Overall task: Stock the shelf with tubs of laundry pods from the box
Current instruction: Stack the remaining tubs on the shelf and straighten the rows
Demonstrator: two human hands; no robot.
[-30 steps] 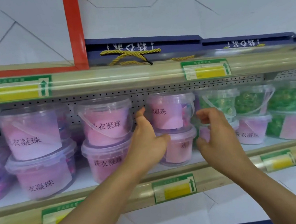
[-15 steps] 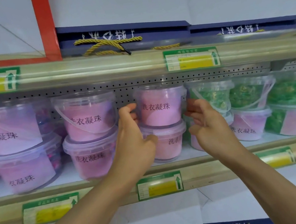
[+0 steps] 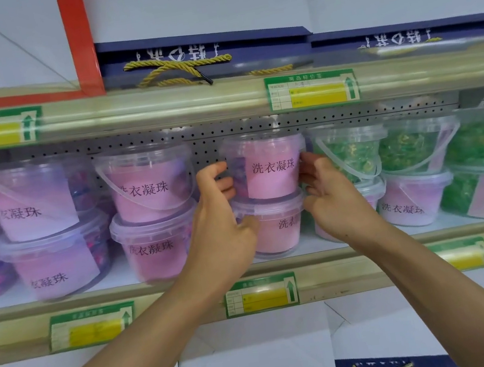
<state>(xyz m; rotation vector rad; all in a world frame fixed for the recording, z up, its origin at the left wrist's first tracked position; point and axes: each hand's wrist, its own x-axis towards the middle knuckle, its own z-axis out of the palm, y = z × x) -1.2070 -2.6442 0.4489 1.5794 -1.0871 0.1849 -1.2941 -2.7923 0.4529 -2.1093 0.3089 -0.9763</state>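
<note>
Both hands on the upper clear plastic tub with the pink label, one each side. Left hand: fingers curled onto the tub's left wall, thumb down against the lid of the tub below. Right hand: fingers curled against the right wall. Held tub sits stacked on a second clear pink-label tub, directly under the grip, on the beige metal shelf. Left of the left hand: another stacked pair of pink-label tubs. Just right of the right hand: clear tubs of green pods. Green-yellow price tag on the shelf edge below the wrists.
</note>
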